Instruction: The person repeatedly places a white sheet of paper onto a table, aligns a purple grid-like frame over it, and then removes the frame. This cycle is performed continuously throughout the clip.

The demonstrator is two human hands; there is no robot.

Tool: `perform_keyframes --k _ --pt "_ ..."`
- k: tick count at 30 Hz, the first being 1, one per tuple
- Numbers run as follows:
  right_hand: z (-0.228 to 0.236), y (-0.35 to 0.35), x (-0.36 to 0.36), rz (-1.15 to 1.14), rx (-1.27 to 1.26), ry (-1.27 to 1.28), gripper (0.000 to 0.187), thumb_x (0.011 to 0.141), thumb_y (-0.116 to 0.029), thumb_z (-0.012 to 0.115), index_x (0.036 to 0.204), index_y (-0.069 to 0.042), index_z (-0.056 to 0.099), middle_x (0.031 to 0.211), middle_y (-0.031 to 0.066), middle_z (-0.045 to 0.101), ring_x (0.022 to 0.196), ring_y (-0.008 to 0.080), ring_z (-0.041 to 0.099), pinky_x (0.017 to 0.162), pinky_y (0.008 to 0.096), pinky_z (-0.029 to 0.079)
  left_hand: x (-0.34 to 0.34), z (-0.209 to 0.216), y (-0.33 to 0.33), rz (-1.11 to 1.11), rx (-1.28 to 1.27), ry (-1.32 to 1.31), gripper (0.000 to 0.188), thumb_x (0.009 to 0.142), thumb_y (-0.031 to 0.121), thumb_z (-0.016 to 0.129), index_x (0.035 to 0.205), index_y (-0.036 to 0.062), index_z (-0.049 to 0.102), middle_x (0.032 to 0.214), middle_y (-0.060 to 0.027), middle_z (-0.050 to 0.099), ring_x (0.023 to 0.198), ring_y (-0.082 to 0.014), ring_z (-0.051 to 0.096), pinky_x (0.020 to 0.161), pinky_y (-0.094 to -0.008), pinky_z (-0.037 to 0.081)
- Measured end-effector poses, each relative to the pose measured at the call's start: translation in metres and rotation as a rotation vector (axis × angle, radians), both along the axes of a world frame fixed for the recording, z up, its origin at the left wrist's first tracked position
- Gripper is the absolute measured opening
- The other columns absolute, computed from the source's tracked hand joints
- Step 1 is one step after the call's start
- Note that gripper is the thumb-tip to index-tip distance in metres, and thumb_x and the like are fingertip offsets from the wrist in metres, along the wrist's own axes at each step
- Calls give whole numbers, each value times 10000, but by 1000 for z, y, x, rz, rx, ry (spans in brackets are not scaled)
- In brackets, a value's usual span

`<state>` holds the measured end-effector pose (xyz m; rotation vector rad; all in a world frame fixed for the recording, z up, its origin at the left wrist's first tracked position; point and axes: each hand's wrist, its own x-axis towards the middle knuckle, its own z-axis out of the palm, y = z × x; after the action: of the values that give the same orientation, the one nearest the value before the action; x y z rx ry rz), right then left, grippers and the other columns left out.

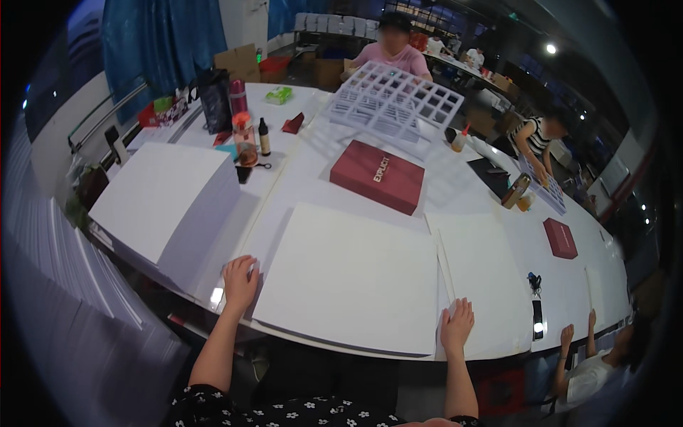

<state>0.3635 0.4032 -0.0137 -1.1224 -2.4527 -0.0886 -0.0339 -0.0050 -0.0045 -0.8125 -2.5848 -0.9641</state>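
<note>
A large white sheet or flat stack of sheets (348,277) lies on the table in front of me. Beside its left edge, my left hand (241,282) rests on the tabletop, fingers loosely apart and holding nothing. By the lower right corner is my right hand (457,326), fingers extended, with nothing visible in it. Behind the white sheet sits a dark red lidded box (378,176). A tall stack of white sheets (167,203) stands to the left of my left hand.
Across the table, a person in pink is behind a white divided grid tray (398,99). Bottles, including an orange-topped one (245,141), stand at the far left. Rightward are a smaller red box (560,238), a black phone-like object (538,320) and two more people.
</note>
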Motion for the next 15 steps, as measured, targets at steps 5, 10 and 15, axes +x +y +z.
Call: perform_keyframes --k 5,10,15 --pt "-5 6 1 25 46 -6 479 930 -237 627 1332 -3 514 1411 216 502 1350 402 425 1119 537 311 2 6 -1 -4 38 -47 240 881 162 655 1110 94 676 1243 -90 622 1209 -303 514 1030 -454 359" --pt "38 46 -17 -60 -218 6 458 895 -189 693 1291 -15 541 1304 185 579 1230 359 516 1029 493 389 1 0 2 -6 57 -64 241 871 162 646 1099 89 674 1246 -82 616 1223 -292 502 1027 -459 352" --pt "111 54 -153 432 83 178 569 831 -198 773 1308 -12 526 1356 209 554 1249 382 514 1051 484 394 -2 4 -3 2 54 -75 241 866 156 643 1093 83 674 1242 -86 619 1217 -298 505 1024 -455 353"
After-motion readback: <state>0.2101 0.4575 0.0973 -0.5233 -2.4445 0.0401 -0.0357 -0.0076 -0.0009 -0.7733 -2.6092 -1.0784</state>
